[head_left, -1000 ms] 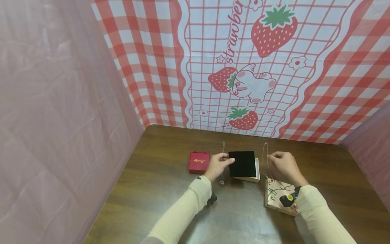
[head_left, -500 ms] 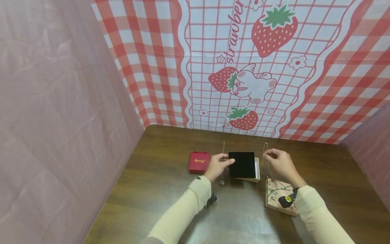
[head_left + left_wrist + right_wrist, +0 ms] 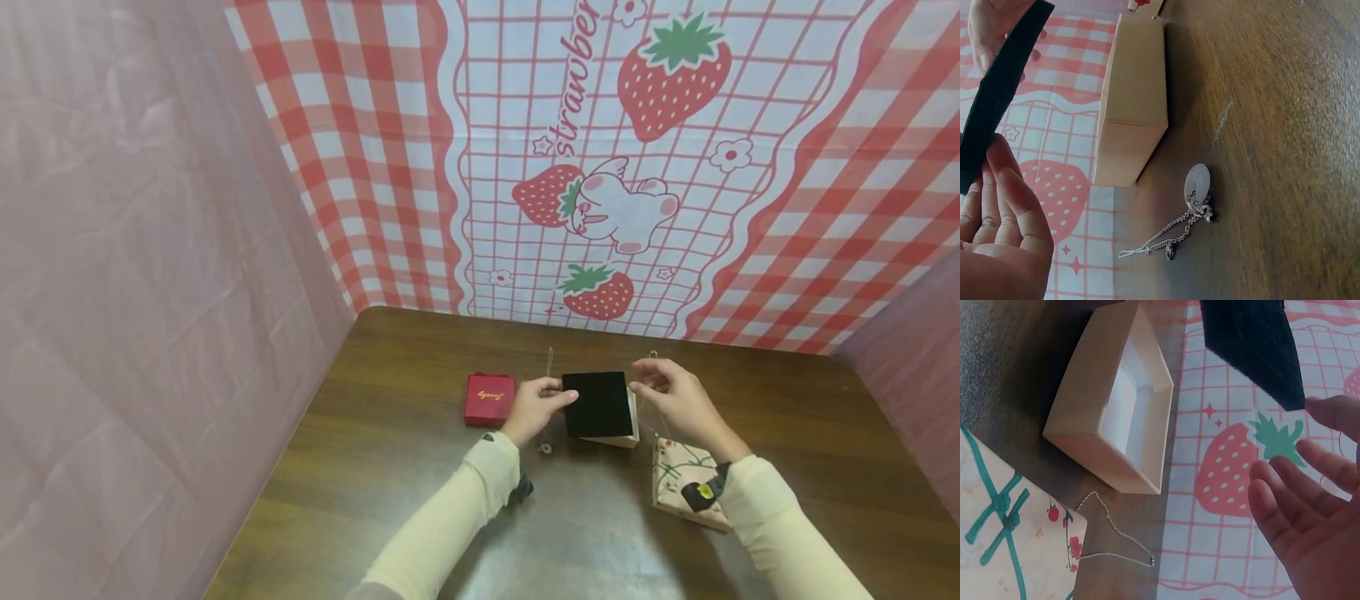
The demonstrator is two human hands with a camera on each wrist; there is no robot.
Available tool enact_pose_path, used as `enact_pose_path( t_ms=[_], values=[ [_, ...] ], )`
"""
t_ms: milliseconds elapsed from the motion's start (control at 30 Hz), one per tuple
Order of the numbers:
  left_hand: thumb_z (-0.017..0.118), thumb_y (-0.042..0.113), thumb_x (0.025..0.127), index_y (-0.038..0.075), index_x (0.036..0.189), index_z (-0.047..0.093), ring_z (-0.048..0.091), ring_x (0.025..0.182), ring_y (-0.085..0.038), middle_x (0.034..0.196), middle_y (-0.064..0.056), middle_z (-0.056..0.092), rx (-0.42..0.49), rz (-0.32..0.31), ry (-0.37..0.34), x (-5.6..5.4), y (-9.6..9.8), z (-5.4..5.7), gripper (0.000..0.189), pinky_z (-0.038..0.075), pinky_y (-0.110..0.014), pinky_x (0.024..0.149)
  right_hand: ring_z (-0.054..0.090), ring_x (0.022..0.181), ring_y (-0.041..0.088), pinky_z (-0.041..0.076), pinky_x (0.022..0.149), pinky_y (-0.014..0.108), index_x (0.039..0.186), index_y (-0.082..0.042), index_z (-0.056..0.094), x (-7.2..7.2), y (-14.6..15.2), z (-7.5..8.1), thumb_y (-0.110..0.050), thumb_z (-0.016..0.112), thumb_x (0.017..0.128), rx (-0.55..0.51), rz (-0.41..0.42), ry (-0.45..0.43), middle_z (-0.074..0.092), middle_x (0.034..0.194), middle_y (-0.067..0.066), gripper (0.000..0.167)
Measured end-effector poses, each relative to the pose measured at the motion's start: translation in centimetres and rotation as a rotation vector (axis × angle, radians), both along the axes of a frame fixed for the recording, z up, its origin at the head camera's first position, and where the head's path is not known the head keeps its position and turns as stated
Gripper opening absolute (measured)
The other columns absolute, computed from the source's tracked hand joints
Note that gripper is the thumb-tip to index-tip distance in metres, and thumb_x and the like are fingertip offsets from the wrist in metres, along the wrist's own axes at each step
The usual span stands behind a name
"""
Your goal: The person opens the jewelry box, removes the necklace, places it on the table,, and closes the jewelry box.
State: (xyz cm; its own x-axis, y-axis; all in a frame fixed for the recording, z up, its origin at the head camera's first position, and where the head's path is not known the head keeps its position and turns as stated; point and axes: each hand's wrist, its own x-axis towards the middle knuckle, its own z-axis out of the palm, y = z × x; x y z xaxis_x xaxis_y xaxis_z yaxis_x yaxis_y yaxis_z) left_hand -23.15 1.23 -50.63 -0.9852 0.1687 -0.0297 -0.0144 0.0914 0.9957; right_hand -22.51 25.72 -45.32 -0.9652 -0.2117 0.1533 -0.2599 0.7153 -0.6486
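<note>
My left hand (image 3: pixel 536 408) pinches a black velvety square pad (image 3: pixel 595 404) by its left edge, thumb on top. In the wrist views the pad is raised above an open kraft-coloured box (image 3: pixel 1079 381) with a white inside. My right hand (image 3: pixel 682 404) is at the pad's right side, fingers spread apart. Its thumb tip is right at a pad corner in the right wrist view. Beside the left hand lies a necklace with a pale ring pendant (image 3: pixel 1197 181). Another necklace chain (image 3: pixel 1124 534) lies below the right hand, reaching the flowered box lid (image 3: pixel 1029 519).
A small red box (image 3: pixel 489 402) with gold lettering stands left of the left hand. The flowered lid, with green cord knots, lies near the right wrist. Behind the brown table (image 3: pixel 405 467) hangs a strawberry-print cloth (image 3: pixel 517 275); a pink cloth (image 3: pixel 165 292) is on the left.
My right hand has moved left from over the chain to the pad's right edge, and its fingers have spread. The left hand stays on the pad.
</note>
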Motion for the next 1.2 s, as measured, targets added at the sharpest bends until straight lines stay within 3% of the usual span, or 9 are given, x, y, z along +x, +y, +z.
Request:
enact_pose_path(
  t_ms=[300, 500, 667, 833, 1067, 1200],
  values=[
    [0.074, 0.024, 0.086, -0.002, 0.111, 0.069, 0.070, 0.078, -0.015, 0.104, -0.016, 0.073, -0.032, -0.001, -0.012, 0.1, -0.1, 0.1, 0.036, 0.056, -0.027, 0.072, 0.063, 0.098, 0.031, 0.054, 0.072, 0.031, 0.131, -0.004, 0.056, 0.3, -1.1, -0.1, -0.023, 0.070, 0.090, -0.007, 0.098, -0.002, 0.062, 0.120, 0.018, 0.048],
    [0.074, 0.028, 0.086, -0.004, 0.115, 0.067, 0.067, 0.074, -0.011, 0.105, -0.016, 0.073, -0.055, -0.013, -0.031, 0.0, -0.1, 0.1, 0.044, 0.054, -0.024, 0.067, 0.059, 0.103, 0.035, 0.055, 0.078, 0.050, 0.128, 0.001, 0.057, 0.3, -1.5, -0.5, -0.014, 0.077, 0.083, 0.000, 0.165, 0.059, 0.057, 0.128, 0.022, 0.051],
    [0.074, 0.028, 0.087, -0.007, 0.116, 0.066, 0.069, 0.076, -0.014, 0.106, -0.017, 0.073, -0.050, -0.014, -0.036, 0.0, -0.1, 0.2, 0.046, 0.055, -0.026, 0.069, 0.057, 0.108, 0.039, 0.056, 0.077, 0.047, 0.128, 0.001, 0.057, 0.7, -1.9, 0.0, -0.012, 0.081, 0.078, 0.000, 0.176, 0.044, 0.052, 0.133, 0.022, 0.057],
    [0.074, 0.029, 0.087, -0.006, 0.115, 0.066, 0.070, 0.078, -0.016, 0.105, -0.016, 0.074, -0.046, -0.004, -0.046, 0.0, -0.1, 0.2, 0.046, 0.058, -0.030, 0.074, 0.056, 0.107, 0.035, 0.055, 0.077, 0.046, 0.129, 0.001, 0.057, 1.0, -2.4, 0.4, -0.016, 0.084, 0.075, 0.070, 0.197, 0.052, 0.051, 0.135, 0.021, 0.062],
    [0.074, 0.030, 0.087, -0.005, 0.117, 0.066, 0.068, 0.077, -0.014, 0.105, -0.016, 0.074, -0.043, 0.004, -0.058, -0.1, -0.1, 0.2, 0.047, 0.058, -0.031, 0.075, 0.046, 0.125, 0.044, 0.043, 0.096, 0.063, 0.131, 0.000, 0.057, 1.2, -2.6, 0.2, -0.024, 0.087, 0.071, 0.167, 0.226, 0.048, 0.046, 0.139, 0.022, 0.071],
    [0.074, 0.029, 0.086, -0.007, 0.117, 0.065, 0.069, 0.077, -0.017, 0.105, -0.017, 0.074, -0.037, 0.016, -0.057, -0.2, 0.0, 0.2, 0.047, 0.058, -0.031, 0.074, 0.042, 0.128, 0.046, 0.042, 0.097, 0.065, 0.132, 0.001, 0.056, 1.3, -2.7, 0.0, -0.022, 0.087, 0.070, 0.189, 0.237, 0.046, 0.043, 0.141, 0.024, 0.074]
  ],
)
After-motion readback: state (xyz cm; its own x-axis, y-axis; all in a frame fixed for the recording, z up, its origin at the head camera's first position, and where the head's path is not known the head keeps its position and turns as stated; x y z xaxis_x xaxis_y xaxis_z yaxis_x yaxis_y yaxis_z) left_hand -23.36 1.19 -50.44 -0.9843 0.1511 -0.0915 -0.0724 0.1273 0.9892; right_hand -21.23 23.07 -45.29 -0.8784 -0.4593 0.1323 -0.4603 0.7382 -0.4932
